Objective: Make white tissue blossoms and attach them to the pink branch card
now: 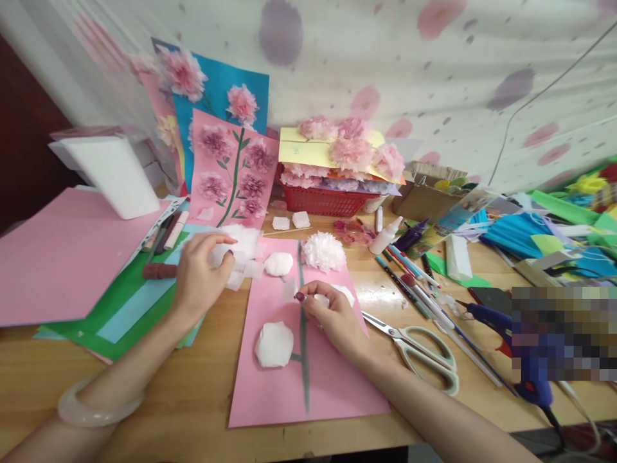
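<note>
My left hand (205,270) hovers over a loose pile of thin white tissue-paper squares (245,239), its thumb and forefinger a little apart with nothing visible between them. Over the pink sheet (270,402), my right hand (335,315) pinches a small, see-through tissue-paper square (290,289) at its fingertips. A painted green stem (304,366) runs down that sheet. Along it lie flat white paper rounds (274,344), one partly covered by my right hand. A fluffy white paper flower (322,251) sits near the top right of the sheet.
Scissors (424,354) lie right of the sheet, with pens, brushes and a blue glue gun (530,360) beyond. A glue bottle (385,236) stands behind. Finished flower cards (231,167) lean at the back beside a red basket (322,200). Coloured paper (72,257) is stacked left.
</note>
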Available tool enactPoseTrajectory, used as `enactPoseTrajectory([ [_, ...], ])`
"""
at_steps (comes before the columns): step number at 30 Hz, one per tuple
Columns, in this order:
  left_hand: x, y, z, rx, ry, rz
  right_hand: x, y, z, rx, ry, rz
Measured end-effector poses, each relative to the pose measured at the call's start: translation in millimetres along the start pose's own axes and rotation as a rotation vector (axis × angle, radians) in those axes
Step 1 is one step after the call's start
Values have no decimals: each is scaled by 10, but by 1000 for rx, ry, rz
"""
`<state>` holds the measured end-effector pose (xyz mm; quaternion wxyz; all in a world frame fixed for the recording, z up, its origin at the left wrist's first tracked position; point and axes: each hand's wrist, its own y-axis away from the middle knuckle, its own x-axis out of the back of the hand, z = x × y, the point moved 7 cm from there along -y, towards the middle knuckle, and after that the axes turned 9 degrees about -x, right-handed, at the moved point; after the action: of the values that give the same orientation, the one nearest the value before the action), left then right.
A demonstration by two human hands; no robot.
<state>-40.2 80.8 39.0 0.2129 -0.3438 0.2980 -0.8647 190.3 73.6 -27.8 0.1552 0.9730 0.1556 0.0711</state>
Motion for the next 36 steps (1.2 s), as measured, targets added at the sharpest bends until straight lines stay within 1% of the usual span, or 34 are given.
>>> enactPoseTrajectory([
  [1,37,-6,76,-82,-53,30,-5,-4,4,-3,-28,-7],
  [2,29,12,165,-149,-58,18,-11,-9,7,-3,-59,-16],
  [3,-24,51,255,-194,-9,-39,-20,-14,9,0,-95,-30],
  [4,-128,112,337,-208,81,-160,-31,-18,11,5,-135,-48],
  [6,-326,271,441,-130,244,-364,-61,-24,16,18,-215,-100],
  [7,-401,348,467,-67,314,-433,-76,-26,19,27,-249,-127],
  [9,-486,457,475,54,417,-492,-93,-27,33,33,-295,-160],
  [11,-500,501,449,127,468,-485,-97,-28,59,21,-317,-168],
  [12,-491,505,433,138,475,-472,-96,-27,70,14,-325,-167],
  [17,-420,500,349,99,397,-383,-106,-13,48,7,-313,-176],
  [21,-402,504,371,21,330,-372,-120,10,-21,19,-251,-180],
  [25,-342,458,504,-133,311,-334,-134,39,-67,23,-211,-185],
  [27,-308,441,558,-185,310,-301,-138,50,-75,18,-206,-185],
  [30,-293,445,556,-147,299,-270,-141,58,-81,15,-201,-182],
  [33,-315,479,527,-68,307,-290,-137,60,-87,28,-175,-172],
  [36,-317,502,515,-33,322,-302,-124,54,-73,37,-141,-154],
])
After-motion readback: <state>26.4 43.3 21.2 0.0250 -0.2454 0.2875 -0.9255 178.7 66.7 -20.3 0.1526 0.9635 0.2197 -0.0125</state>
